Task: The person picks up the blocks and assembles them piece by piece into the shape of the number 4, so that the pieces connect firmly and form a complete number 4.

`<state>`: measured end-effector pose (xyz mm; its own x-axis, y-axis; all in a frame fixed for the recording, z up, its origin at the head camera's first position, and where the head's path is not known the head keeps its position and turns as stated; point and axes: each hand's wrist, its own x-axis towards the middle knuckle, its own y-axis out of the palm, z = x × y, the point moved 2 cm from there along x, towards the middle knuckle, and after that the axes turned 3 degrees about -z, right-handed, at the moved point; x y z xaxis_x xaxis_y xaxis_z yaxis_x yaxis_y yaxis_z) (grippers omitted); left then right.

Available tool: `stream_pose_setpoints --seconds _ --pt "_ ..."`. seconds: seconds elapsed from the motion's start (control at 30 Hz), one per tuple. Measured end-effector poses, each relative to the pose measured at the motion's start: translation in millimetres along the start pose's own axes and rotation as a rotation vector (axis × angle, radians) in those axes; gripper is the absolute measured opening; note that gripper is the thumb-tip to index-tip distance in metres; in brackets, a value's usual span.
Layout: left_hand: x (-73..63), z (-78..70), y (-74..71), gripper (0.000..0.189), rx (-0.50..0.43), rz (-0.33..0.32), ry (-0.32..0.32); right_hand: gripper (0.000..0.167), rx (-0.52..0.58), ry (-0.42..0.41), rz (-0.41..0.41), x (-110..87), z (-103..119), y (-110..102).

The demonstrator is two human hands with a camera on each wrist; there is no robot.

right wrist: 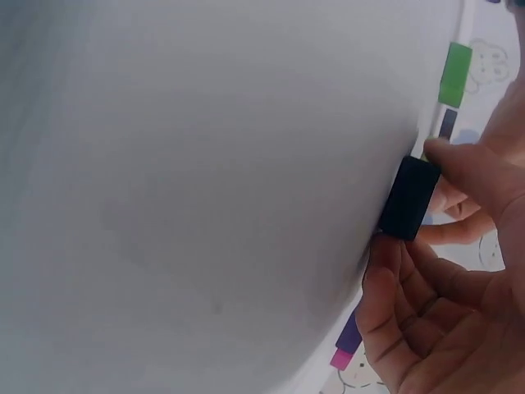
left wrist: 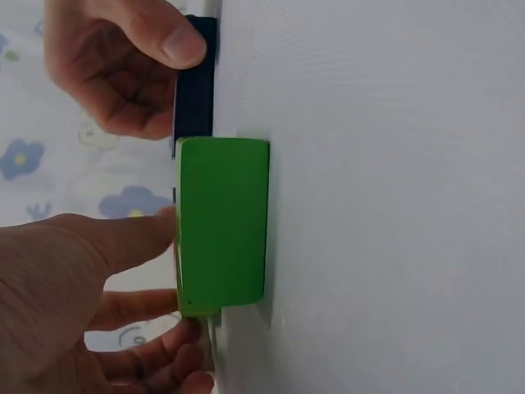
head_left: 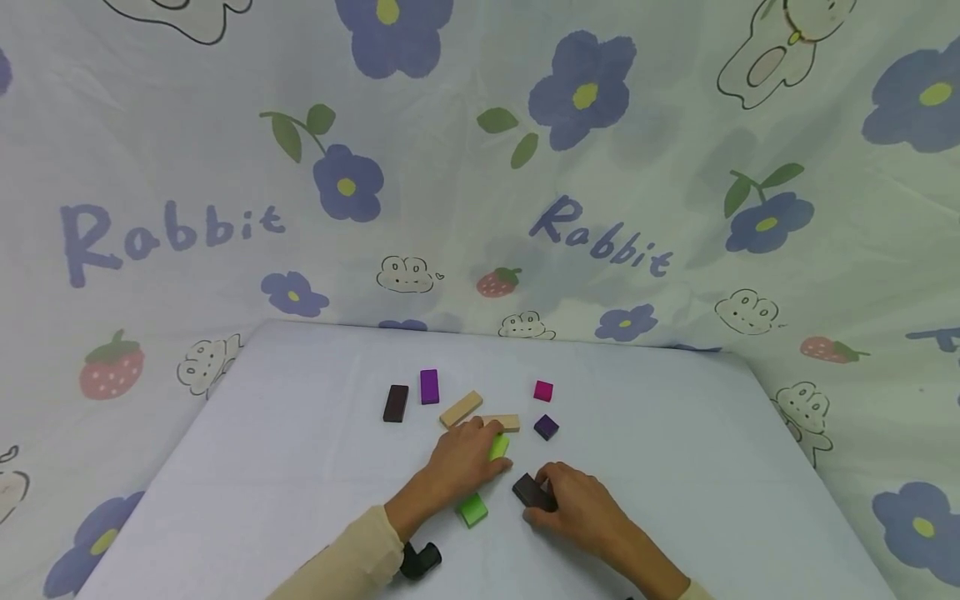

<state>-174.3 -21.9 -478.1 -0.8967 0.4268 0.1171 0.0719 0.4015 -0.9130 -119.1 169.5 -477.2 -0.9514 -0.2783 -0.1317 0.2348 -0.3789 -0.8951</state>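
From the head, pinching a lime-green wooden-looking block (head_left: 498,447) in the left hand (head_left: 461,457), thumb opposite fingertips; gripping a black rectangular block (head_left: 529,492) in the right hand (head_left: 583,505), thumb on its near side. From the left wrist, showing a bright-green rectangular block (left wrist: 223,222) just camera-side of the left fingers. From the right wrist, holding the black block close to the white tabletop (right wrist: 205,189) between thumb and fingers, contact unclear. Probably at the step of positioning blocks; likely calling next for steady pinches.

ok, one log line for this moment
left hand: holds lime block | right hand: grips black block | green block: on table, unheld
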Motion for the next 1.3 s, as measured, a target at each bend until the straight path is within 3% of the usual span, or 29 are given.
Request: stream_pose_setpoints --seconds 0.13,0.33,0.6,0.83,1.3 --pt "-2.0 1.9 -3.1 0.050 0.016 -0.021 0.021 0.054 -0.004 -0.045 0.009 -1.2 -2.9 -3.2" --pt "-5.8 9.4 -14.1 0.047 -0.019 -0.002 0.120 0.065 -0.033 -0.147 0.067 -2.6 -12.3 -12.5" --pt "-8.3 25.4 -18.8 0.047 -0.030 0.063 0.254 0.065 -0.065 -0.318 0.127 -6.2 -23.9 -21.0" --pt "-10.6 32.4 -17.0 0.036 0.003 0.052 0.374 0.059 -0.044 -0.376 0.155 -8.2 -25.8 -23.7" --pt "-10.7 33.4 -12.8 0.037 0.090 0.074 0.386 0.052 -0.105 -0.422 0.111 -6.3 -25.2 -15.0"
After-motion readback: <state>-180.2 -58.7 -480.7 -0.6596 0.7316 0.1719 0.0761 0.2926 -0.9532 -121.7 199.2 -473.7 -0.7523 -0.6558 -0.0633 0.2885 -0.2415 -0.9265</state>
